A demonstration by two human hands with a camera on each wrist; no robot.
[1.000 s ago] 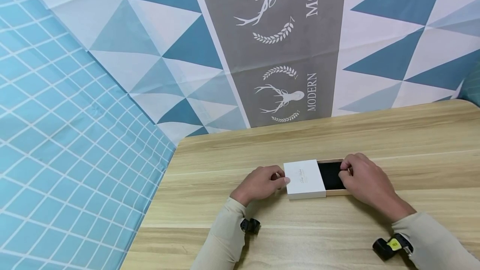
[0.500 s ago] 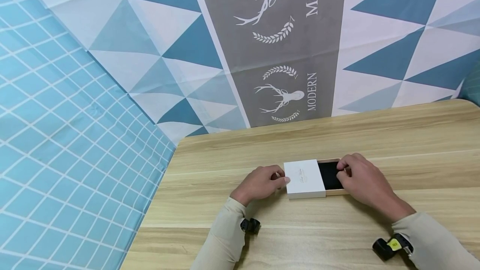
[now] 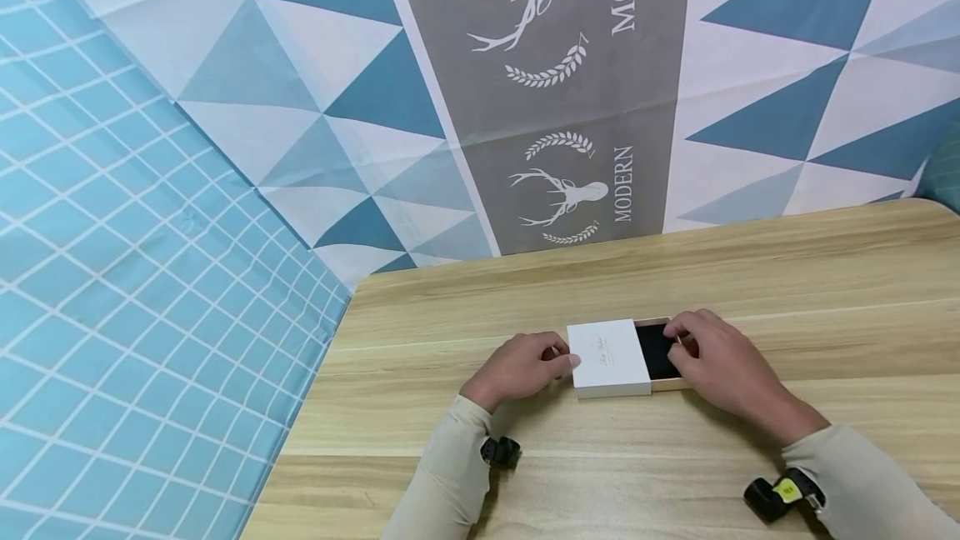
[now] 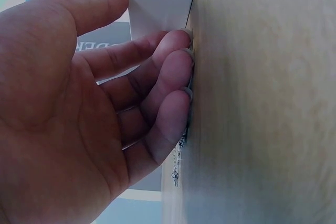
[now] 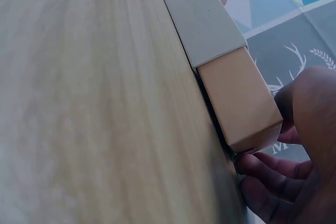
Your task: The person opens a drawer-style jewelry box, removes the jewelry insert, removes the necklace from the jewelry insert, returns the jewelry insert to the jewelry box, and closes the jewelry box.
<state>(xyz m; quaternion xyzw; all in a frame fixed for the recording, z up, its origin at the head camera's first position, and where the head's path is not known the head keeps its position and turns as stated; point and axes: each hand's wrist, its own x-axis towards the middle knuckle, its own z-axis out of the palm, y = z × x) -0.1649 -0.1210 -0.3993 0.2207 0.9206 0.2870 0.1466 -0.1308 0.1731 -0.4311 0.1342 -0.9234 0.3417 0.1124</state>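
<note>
A white box sleeve (image 3: 607, 357) with faint script lies flat on the table, and a tan drawer (image 5: 239, 98) with black lining (image 3: 656, 350) sticks out of its right end. My left hand (image 3: 522, 367) holds the sleeve's left end, thumb on the top edge and index finger against the end face. Its other fingers curl down to the tabletop, where a thin silver chain (image 4: 177, 166) shows behind them in the left wrist view. My right hand (image 3: 727, 361) grips the drawer's outer end between thumb and fingers, covering part of the lining.
The wood-grain table (image 3: 862, 307) runs back to a wall hanging (image 3: 570, 107) printed with triangles and deer heads. A blue checked cloth (image 3: 150, 273) hangs on the left. Small black cameras (image 3: 768, 497) are strapped to both wrists.
My right hand's fingers have shifted left with the drawer's end, and less black lining shows. The sleeve and my left hand have stayed where they were.
</note>
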